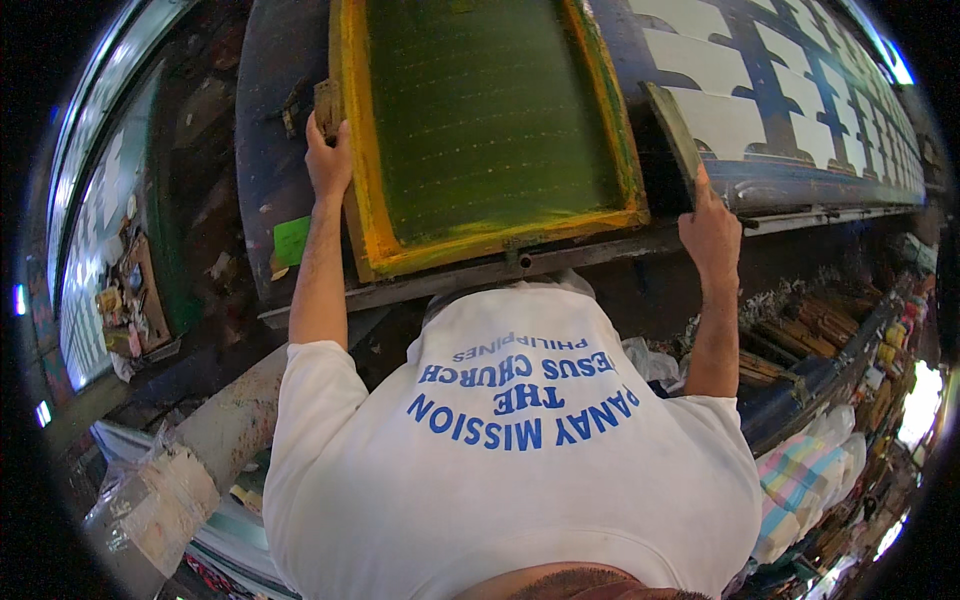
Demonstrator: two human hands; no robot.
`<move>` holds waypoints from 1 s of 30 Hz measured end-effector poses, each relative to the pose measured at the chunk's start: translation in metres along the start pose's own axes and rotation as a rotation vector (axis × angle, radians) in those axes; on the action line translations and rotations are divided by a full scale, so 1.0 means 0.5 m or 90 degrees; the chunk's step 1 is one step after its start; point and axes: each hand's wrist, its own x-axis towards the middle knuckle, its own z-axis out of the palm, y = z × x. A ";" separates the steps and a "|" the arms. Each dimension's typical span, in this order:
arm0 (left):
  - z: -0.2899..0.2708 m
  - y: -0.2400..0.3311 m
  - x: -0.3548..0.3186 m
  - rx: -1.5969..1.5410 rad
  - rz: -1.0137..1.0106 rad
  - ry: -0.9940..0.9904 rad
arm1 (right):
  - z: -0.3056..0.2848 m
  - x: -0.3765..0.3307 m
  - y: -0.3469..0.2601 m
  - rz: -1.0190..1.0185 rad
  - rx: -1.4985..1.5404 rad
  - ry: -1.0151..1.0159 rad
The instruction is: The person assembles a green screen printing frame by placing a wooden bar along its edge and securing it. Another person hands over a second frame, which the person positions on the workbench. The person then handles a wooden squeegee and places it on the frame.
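Observation:
A printing screen (490, 130) with dark green mesh and a yellow-smeared wooden frame lies in front of me on the long table. My left hand (328, 165) grips a small wooden block (328, 108) at the frame's left edge, with the thumb on the near side. To the right of the frame, my right hand (711, 235) is closed round the lower end of a narrow wooden-handled squeegee (674, 130). Its index finger lies along the wood, and the squeegee slants up and left, apart from the screen. The fingertips beneath are hidden.
White printed sheets (700, 65) lie in rows on the table at the right. A metal rail (820, 217) runs along its near edge. A green paper piece (291, 241) sits at the left. Wood strips (800, 335) and plastic-wrapped bundles (805, 475) are stacked at the lower right.

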 end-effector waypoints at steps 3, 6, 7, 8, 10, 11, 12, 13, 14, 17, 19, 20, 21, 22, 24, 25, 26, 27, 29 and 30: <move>-0.001 0.007 -0.003 0.039 -0.037 0.007 | -0.021 0.024 0.040 0.002 0.068 0.096; -0.002 0.011 -0.005 0.042 -0.015 0.016 | -0.036 0.052 0.064 0.047 0.080 0.075; -0.003 0.011 -0.004 0.035 -0.009 0.014 | -0.044 0.062 0.065 0.054 0.061 0.052; -0.003 0.010 -0.003 0.032 -0.002 0.019 | -0.055 0.070 0.062 0.077 0.027 0.016; 0.001 0.005 -0.002 0.021 0.005 0.022 | -0.080 0.059 0.050 0.076 0.055 0.059; 0.002 0.001 -0.001 0.014 0.005 0.023 | -0.094 0.055 0.038 0.085 0.060 0.073; 0.004 -0.003 -0.002 0.008 -0.002 0.019 | -0.108 0.048 0.023 0.090 0.090 0.089; 0.006 -0.007 -0.003 0.015 0.004 0.022 | -0.122 0.043 0.005 0.098 0.119 0.106; 0.009 -0.010 -0.003 0.021 0.004 0.023 | -0.134 0.040 -0.015 0.096 0.154 0.131; 0.011 -0.018 -0.001 0.076 0.075 0.075 | -0.165 0.042 -0.072 0.020 0.254 0.251; 0.007 -0.012 0.006 0.119 0.152 0.109 | -0.178 0.045 -0.110 -0.010 0.368 0.349; -0.003 -0.005 0.006 0.142 0.211 0.150 | -0.184 0.048 -0.127 -0.059 0.430 0.414; -0.007 0.011 0.004 0.170 0.258 0.179 | -0.190 0.064 -0.148 -0.039 0.467 0.464; -0.012 0.033 0.002 0.199 0.305 0.205 | -0.195 0.080 -0.173 -0.071 0.623 0.487; -0.019 0.095 -0.017 0.167 0.353 0.221 | -0.198 0.107 -0.227 -0.092 0.940 0.511; -0.019 0.135 -0.038 0.128 0.402 0.229 | -0.193 0.107 -0.255 -0.082 1.124 0.411; -0.018 0.179 -0.066 0.107 0.441 0.196 | -0.183 0.107 -0.287 -0.043 1.188 0.362; -0.020 0.221 -0.099 0.082 0.493 0.167 | -0.172 0.108 -0.319 -0.003 1.247 0.310; -0.035 0.292 -0.165 0.017 0.564 0.156 | -0.146 0.108 -0.381 0.039 1.317 0.220; -0.048 0.315 -0.188 0.003 0.566 0.127 | -0.130 0.103 -0.410 0.044 1.330 0.187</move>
